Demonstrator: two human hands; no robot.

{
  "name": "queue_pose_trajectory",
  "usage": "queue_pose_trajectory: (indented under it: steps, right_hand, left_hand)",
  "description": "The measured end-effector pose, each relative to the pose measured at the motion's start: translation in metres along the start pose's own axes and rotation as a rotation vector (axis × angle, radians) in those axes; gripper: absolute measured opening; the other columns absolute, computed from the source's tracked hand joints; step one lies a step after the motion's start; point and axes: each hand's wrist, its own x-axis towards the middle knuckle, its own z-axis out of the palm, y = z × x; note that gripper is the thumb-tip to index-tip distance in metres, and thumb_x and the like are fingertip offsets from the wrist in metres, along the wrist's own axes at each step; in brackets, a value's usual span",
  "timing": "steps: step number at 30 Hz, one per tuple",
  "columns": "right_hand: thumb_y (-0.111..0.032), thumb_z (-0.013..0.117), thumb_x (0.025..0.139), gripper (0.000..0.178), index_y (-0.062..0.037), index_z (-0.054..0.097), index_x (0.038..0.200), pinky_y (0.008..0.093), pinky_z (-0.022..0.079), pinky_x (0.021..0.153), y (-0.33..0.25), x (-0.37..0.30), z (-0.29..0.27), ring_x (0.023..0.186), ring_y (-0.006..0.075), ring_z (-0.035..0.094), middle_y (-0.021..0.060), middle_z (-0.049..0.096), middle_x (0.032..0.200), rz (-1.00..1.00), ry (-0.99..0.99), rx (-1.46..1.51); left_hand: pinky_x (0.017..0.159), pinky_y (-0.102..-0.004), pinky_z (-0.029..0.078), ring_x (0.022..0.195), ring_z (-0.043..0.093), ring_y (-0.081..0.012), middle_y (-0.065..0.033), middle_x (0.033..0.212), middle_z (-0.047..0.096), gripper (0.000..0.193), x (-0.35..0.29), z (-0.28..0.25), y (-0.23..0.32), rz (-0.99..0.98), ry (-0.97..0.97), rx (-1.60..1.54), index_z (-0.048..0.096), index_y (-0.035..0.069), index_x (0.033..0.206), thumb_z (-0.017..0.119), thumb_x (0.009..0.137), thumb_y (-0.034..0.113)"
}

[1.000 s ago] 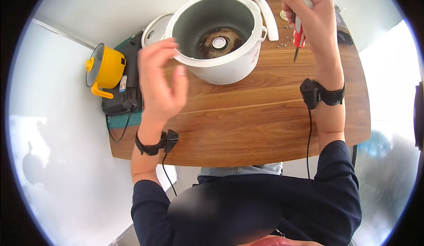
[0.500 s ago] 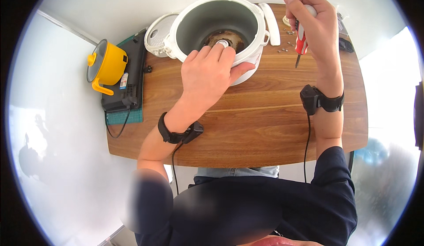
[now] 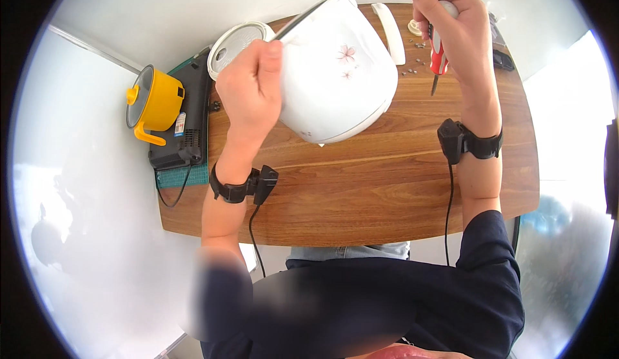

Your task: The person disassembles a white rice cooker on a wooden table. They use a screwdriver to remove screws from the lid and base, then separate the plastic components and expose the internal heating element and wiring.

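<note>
While tilted on its edge, one white rice cooker [image 3: 338,69] in left hand [image 3: 248,91]; one screwdriver [image 3: 438,56] in right hand [image 3: 454,33]

Yellow pot [image 3: 155,103] on black cooktop [image 3: 184,127], teal mat [image 3: 184,177] — loose screws [image 3: 412,69]

Rice cooker body [image 3: 338,69] stands tilted on the tabletop [image 3: 387,185], centre rear. Lid [image 3: 235,46] lies behind-left. Small pot [image 3: 155,104] sits at the tabletop's left edge. Loose screws [image 3: 412,69] lie right of the cooker.

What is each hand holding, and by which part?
Left hand grips the tilted white rice cooker by its rim. Right hand holds a red-handled screwdriver by the handle.
</note>
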Motion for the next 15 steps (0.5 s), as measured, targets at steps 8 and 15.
queue_pose_trajectory:
  steps: [8, 15]
  right_hand:
    - [-0.012, 0.064, 0.103, 0.019, 0.0033, 0.072, 0.110, 0.0190, 0.046, 0.052, 0.011, 0.006, -0.007, 0.061, 0.0039, 0.059, -0.0004, 0.065, 0.075, -0.085, 0.048, 0.060]
    - [-0.012, 0.065, 0.103, 0.018, 0.0032, 0.072, 0.110, 0.0197, 0.047, 0.053, 0.007, 0.006, -0.009, 0.061, 0.0045, 0.059, -0.0003, 0.066, 0.074, -0.111, 0.018, 0.071]
  left_hand:
    - [0.059, -0.0306, 0.036, 0.064, 0.040, -0.0099, -0.0005, 0.062, 0.047, 0.062, 0.008, 0.004, -0.026, -0.230, 0.006, -0.211, 0.057, 0.000, 0.075, 0.046, 0.114, 0.047]
    - [0.068, -0.0293, 0.054, 0.074, 0.066, -0.0129, -0.0108, 0.090, 0.073, 0.063, 0.025, 0.018, -0.090, -0.596, -0.106, -0.446, 0.073, -0.004, 0.102, 0.048, 0.111, 0.053]
